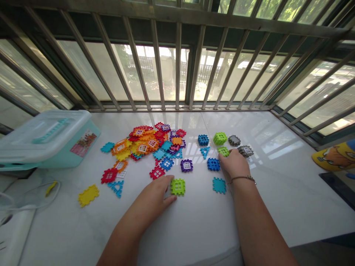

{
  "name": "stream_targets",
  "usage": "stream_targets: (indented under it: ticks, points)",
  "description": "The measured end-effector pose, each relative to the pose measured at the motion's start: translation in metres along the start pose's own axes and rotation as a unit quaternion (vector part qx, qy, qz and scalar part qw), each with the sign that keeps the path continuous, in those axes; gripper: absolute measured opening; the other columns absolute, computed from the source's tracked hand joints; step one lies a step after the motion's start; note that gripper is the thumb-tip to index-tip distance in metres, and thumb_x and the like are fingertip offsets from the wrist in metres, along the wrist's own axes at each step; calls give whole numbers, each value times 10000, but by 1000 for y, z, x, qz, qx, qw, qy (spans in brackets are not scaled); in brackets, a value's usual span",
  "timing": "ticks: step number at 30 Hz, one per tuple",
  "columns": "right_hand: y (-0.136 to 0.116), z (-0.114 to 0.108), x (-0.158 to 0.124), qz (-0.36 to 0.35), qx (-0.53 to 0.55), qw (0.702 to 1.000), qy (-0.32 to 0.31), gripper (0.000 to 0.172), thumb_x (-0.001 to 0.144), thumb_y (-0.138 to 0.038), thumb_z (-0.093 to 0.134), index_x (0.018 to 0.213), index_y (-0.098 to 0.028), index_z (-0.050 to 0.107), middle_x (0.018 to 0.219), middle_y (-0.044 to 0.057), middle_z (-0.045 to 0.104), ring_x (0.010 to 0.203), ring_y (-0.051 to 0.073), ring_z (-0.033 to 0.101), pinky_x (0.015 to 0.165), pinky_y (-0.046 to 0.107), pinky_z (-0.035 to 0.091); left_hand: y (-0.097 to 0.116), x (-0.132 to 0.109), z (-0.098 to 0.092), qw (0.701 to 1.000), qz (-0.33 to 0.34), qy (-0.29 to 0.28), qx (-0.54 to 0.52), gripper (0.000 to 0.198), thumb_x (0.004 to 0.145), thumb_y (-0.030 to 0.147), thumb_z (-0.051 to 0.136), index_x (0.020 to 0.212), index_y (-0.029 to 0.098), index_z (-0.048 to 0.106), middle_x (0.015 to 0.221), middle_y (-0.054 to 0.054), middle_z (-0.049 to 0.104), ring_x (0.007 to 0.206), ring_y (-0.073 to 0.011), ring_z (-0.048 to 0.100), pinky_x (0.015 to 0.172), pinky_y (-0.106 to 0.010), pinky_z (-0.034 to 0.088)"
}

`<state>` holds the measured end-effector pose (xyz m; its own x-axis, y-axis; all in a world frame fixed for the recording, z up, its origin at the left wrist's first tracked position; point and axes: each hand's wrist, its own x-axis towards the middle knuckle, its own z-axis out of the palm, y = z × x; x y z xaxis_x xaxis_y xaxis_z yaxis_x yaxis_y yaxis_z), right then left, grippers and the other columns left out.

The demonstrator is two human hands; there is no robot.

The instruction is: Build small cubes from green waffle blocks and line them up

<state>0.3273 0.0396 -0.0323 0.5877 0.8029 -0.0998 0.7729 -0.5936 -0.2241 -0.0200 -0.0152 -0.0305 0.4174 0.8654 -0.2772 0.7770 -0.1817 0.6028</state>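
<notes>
Near the front middle of the table, my left hand point(159, 190) has its thumb and fingers apart. They reach the left corners of a lime-green window tile point(178, 187), which appears to lie flat. My right hand point(235, 164) is closed on another lime-green tile point(223, 151), its fingertips partly hidden. Behind that hand stand a lime-green stack point(220, 138) and a dark blue stack point(203, 140) of tiles. Grey tiles point(246, 151) sit just beyond my right knuckles. Close by on the left are a blue window tile point(213, 164) and a blue triangle point(205, 152).
A mixed heap of colourful tiles point(144, 142) spreads across the centre left. At far left is a teal box point(80, 144) with a lid, near a white cable point(55, 194). A yellow container point(335, 157) stands at right. Metal bars point(178, 66) line the back edge.
</notes>
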Motion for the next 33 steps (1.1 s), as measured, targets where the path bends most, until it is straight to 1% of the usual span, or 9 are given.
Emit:
stream_targets:
  ticks: [4, 7, 10, 12, 14, 16, 19, 26, 33]
  points:
    - [2, -6, -5, 7, -1, 1000, -21, 676, 935, -576, 655, 1396, -94, 544, 1218, 264, 719, 1128, 394, 721, 916, 433, 537, -4, 0, 2, 1000, -3, 1, -3, 781, 863, 342, 760, 1588, 188, 516, 1211, -138, 737, 1135, -315, 703, 1014, -392, 534]
    - [1, -17, -15, -9, 15, 999, 37, 690, 960, -551, 639, 1455, -92, 496, 1326, 268, 665, 1200, 389, 675, 937, 427, 525, -4, -1, 1, 1000, -6, 4, -15, 778, 853, 320, 762, 1581, 194, 518, 1204, -126, 733, 1115, -300, 701, 1011, -393, 536]
    - [-11, -28, -32, -88, 74, 984, 139, 547, 1002, -515, 586, 1404, -146, 547, 1254, 191, 673, 1140, 331, 659, 919, 388, 518, -1, -2, -1, 1000, -10, 1, -19, 709, 843, 302, 757, 1521, 205, 571, 1185, -121, 732, 1117, -301, 698, 1018, -396, 534]
    - [-25, -31, -48, -181, 135, 964, 144, 449, 1027, -516, 556, 1324, -183, 605, 1077, 120, 679, 984, 276, 655, 867, 361, 517, 1, -2, -1, 1000, -12, -1, -17, 674, 842, 299, 758, 1489, 214, 592, 1171, -120, 734, 1122, -308, 698, 1022, -400, 531]
    - [-41, -30, -66, -300, 182, 932, 85, 365, 1043, -500, 557, 1241, -211, 657, 987, 78, 657, 896, 242, 636, 838, 345, 517, 1, -2, -1, 1000, -10, 3, -15, 640, 847, 293, 763, 1463, 226, 606, 1157, -114, 737, 1114, -310, 701, 1020, -401, 529]
    - [-55, -25, -83, -398, 198, 896, 1, 285, 1048, -455, 590, 1202, -235, 684, 1041, 69, 664, 920, 224, 649, 859, 335, 519, 1, -1, 0, 1000, -2, 10, -12, 602, 855, 279, 765, 1436, 232, 617, 1140, -106, 740, 1089, -305, 708, 1008, -396, 529]
    - [-67, -15, -103, -470, 182, 859, -97, 259, 1025, -388, 677, 1252, -261, 677, 1207, 59, 668, 1015, 208, 682, 922, 325, 526, 1, -1, 1, 1000, 20, 18, -7, 535, 867, 253, 753, 1387, 234, 628, 1120, -92, 740, 1048, -291, 716, 969, -378, 529]
    - [-66, -6, -112, -529, 97, 815, -214, 445, 903, -392, 855, 1288, -261, 674, 1267, 57, 658, 1110, 248, 708, 970, 347, 549, 9, -3, -3, 999, 26, 2, 19, 277, 906, 292, 716, 1164, 209, 655, 1100, -92, 736, 1006, -288, 713, 871, -358, 514]
    - [-63, 6, -107, -535, 57, 811, -231, 553, 824, -315, 916, 1313, -241, 670, 1271, 59, 650, 1109, 246, 705, 988, 332, 541, 14, -5, -5, 1000, 9, -3, 30, 289, 907, 268, 716, 1180, 208, 647, 1102, -92, 734, 1015, -284, 715, 870, -350, 507]
